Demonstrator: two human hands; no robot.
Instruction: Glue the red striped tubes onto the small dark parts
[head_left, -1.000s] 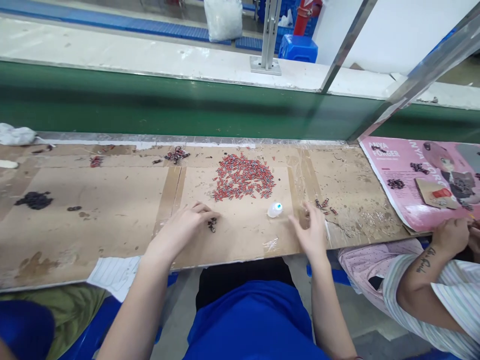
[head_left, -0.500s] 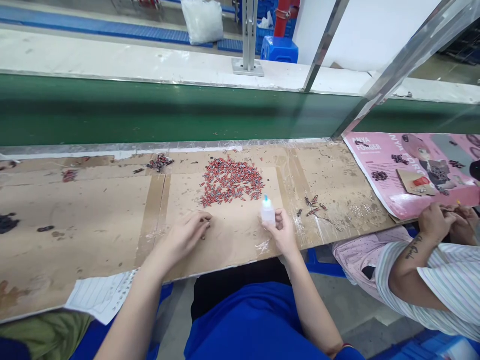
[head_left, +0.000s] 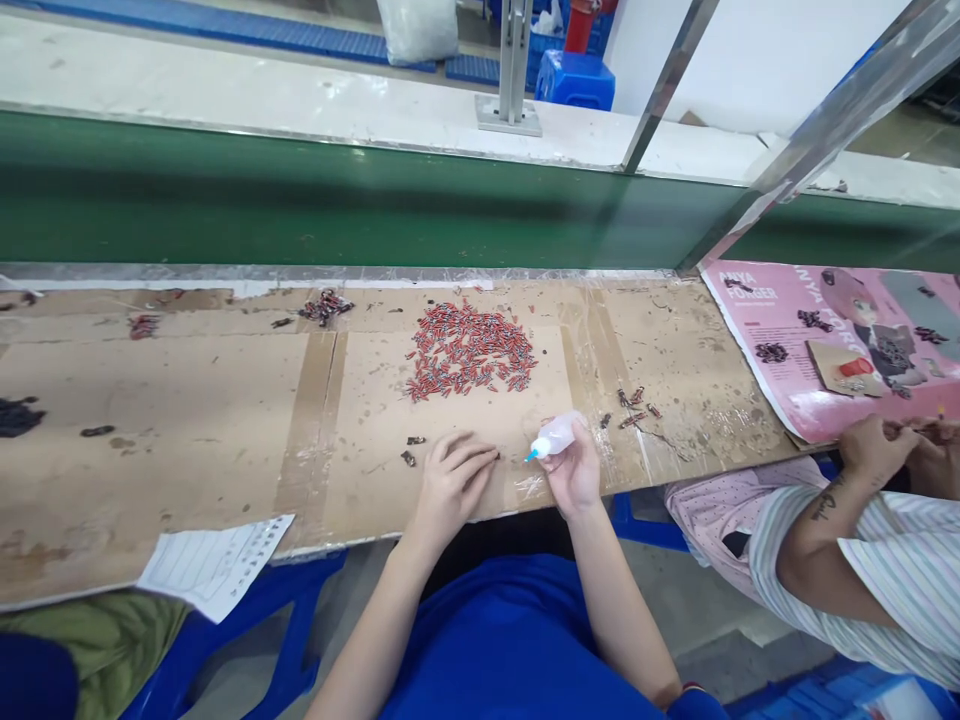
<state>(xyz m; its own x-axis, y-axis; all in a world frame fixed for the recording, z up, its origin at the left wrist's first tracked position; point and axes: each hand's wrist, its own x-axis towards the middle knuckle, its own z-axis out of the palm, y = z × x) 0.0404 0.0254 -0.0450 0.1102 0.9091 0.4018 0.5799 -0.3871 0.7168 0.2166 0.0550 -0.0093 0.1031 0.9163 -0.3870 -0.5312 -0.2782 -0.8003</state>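
My right hand (head_left: pixel 576 475) grips a small clear squeeze bottle (head_left: pixel 553 436) with a blue nozzle, tilted so the tip points left and down. My left hand (head_left: pixel 452 482) rests on the cardboard-covered bench (head_left: pixel 187 420), fingers pinched together close to the nozzle tip on something too small to make out. Two tiny dark pieces (head_left: pixel 412 450) lie just left of that hand. A pile of small red and grey parts (head_left: pixel 469 352) sits behind both hands. A few loose parts (head_left: pixel 630 405) lie to the right of the bottle.
A green conveyor belt (head_left: pixel 300 205) runs behind the bench. On the right, another person's hands (head_left: pixel 877 450) work over a pink printed sheet (head_left: pixel 810 340). A lined paper slip (head_left: pixel 210 565) hangs at the near edge. Dark clusters (head_left: pixel 324 305) lie farther left.
My right hand has tipped the bottle from upright so its nozzle points left. My left hand has slid right toward the nozzle, leaving two dark pieces behind.
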